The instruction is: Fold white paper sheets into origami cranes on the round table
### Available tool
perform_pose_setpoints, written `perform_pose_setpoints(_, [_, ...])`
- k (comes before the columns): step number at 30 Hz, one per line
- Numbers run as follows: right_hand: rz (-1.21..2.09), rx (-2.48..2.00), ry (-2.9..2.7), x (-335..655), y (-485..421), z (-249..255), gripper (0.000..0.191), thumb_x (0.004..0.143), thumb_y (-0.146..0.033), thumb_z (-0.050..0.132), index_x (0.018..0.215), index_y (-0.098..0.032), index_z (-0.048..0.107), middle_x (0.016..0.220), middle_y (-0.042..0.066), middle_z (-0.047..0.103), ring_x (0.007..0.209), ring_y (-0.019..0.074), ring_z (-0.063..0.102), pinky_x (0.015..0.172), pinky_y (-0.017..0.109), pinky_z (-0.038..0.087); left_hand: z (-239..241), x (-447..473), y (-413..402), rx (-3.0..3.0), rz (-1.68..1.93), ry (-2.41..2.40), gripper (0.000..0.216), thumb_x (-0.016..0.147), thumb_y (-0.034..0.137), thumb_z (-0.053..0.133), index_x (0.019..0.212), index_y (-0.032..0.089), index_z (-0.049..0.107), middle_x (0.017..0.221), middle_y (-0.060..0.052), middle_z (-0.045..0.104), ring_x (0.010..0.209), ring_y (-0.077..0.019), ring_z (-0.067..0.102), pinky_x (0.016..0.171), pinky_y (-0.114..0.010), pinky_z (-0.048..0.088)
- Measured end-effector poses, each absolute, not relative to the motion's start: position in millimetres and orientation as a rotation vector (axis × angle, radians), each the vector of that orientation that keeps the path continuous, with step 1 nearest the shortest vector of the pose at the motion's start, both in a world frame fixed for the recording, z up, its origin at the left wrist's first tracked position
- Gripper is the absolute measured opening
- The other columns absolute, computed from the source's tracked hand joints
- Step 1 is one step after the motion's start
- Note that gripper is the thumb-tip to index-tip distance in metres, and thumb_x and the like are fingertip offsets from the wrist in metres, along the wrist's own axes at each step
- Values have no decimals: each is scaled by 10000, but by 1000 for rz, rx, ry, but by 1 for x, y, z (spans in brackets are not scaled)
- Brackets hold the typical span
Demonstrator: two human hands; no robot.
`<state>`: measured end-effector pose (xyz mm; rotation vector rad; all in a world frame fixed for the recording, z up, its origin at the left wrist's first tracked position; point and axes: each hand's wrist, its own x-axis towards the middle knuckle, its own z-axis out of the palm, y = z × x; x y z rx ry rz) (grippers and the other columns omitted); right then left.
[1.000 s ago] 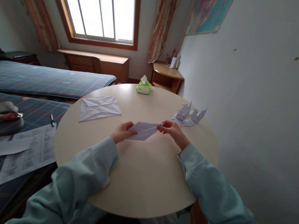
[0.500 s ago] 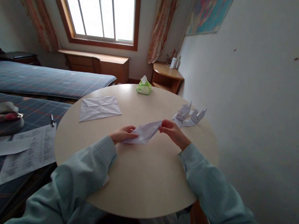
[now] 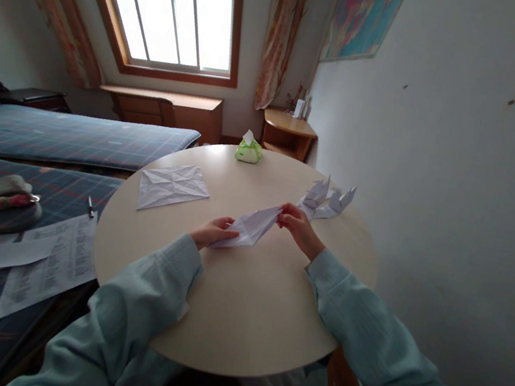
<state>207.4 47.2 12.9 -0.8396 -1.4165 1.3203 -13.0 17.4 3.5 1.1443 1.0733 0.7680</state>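
A folded white paper point(image 3: 252, 226) lies slanted over the middle of the round beige table point(image 3: 236, 321). My left hand point(image 3: 211, 231) presses its lower left end with the fingers closed on it. My right hand point(image 3: 296, 222) pinches the upper right tip and holds it raised off the table. Both arms wear pale blue-green sleeves.
A creased flat sheet point(image 3: 170, 185) lies at the table's left. Folded paper figures point(image 3: 325, 199) stand at the right, close behind my right hand. A green tissue pack point(image 3: 248, 149) sits at the far edge. Printed papers point(image 3: 29, 260) and a pen point(image 3: 90, 206) lie on the bed at left.
The paper went from a flat kite shape held in the air to a narrower fold. My left hand lowered its end to the table, and my right hand lifted the tip slightly up and right.
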Motion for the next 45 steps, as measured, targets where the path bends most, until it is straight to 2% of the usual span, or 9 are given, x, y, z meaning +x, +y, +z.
perform_pose_setpoints(9, [1200,-881,-1542,208,50,10,167,551,-228,578,673,-170,478,601,-22,536,555,90,479,496,214,359,0,-13,21,1165,770,1083,456,408,303,774,761,129,545,655,11,601,526,-66,521,512,-187,381])
perform_pose_setpoints(19, [1153,-962,-1443,202,52,5,200,543,-210,523,728,-174,457,555,-49,507,461,71,436,445,210,336,-1,-13,20,1190,752,1074,471,396,324,772,749,137,522,633,21,592,504,-65,511,478,-176,360])
perform_pose_setpoints(30, [1161,-957,-1476,203,46,10,142,592,-210,484,721,-177,438,530,-29,533,465,91,481,458,221,338,2,-12,18,1175,755,1087,413,434,273,761,742,137,521,628,24,583,513,-68,503,485,-185,358])
perform_pose_setpoints(39, [1214,-905,-1443,206,51,8,166,566,-229,555,707,-172,487,678,-18,537,630,99,517,583,233,424,3,-11,18,1151,754,1099,431,407,279,768,731,137,523,622,23,583,513,-71,502,486,-191,354])
perform_pose_setpoints(45, [1213,-872,-1458,210,55,7,147,574,-261,562,666,-163,503,632,-22,519,581,86,486,530,212,393,4,-11,17,1120,756,1096,441,398,285,772,732,130,529,629,24,582,516,-65,501,494,-189,356])
